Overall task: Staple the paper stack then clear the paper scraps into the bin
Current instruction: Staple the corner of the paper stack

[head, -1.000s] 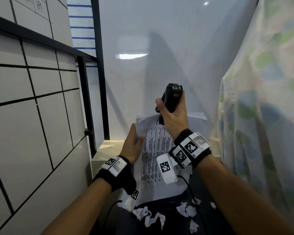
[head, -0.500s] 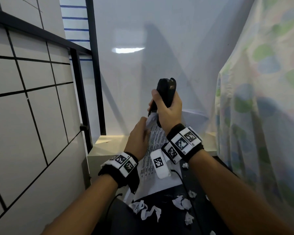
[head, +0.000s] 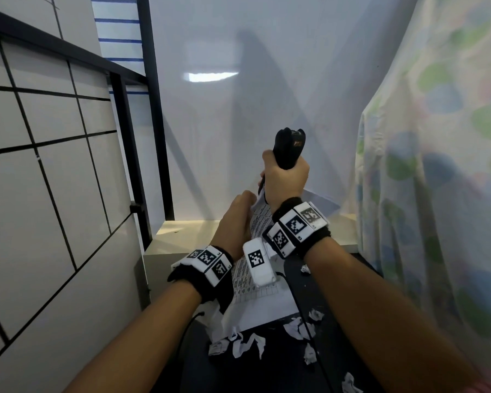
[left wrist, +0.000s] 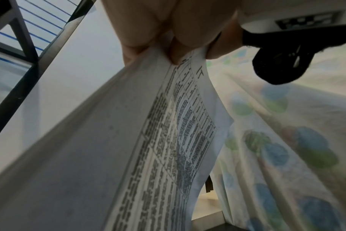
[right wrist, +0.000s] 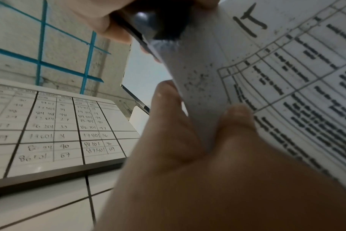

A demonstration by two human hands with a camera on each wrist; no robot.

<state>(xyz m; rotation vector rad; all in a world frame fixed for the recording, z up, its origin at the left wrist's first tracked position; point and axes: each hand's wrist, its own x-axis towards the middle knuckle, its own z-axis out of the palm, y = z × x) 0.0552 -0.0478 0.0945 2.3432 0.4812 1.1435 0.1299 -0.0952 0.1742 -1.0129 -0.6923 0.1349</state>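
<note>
My right hand (head: 287,182) grips a black stapler (head: 288,148) upright in front of me, its mouth over the top corner of the paper stack (head: 262,304). In the right wrist view the stapler (right wrist: 158,23) bites that corner of the printed paper stack (right wrist: 286,78). Just below the stapler, my left hand (head: 236,219) pinches the stack's edge between thumb and fingers (left wrist: 148,31), and the sheets (left wrist: 168,140) hang down from it. White paper scraps (head: 248,343) lie scattered on the dark table (head: 267,373) under my forearms.
A gridded whiteboard (head: 40,194) in a black frame (head: 153,109) stands close on the left. On the right hangs a patterned curtain (head: 437,194). A pale ledge (head: 187,231) runs behind the table, and a thin black cable (head: 304,316) trails from my right wrist.
Both hands have risen with the stack. My left hand slid up from the stack's left edge to just under the stapler, and the stapler's mouth has come onto the corner.
</note>
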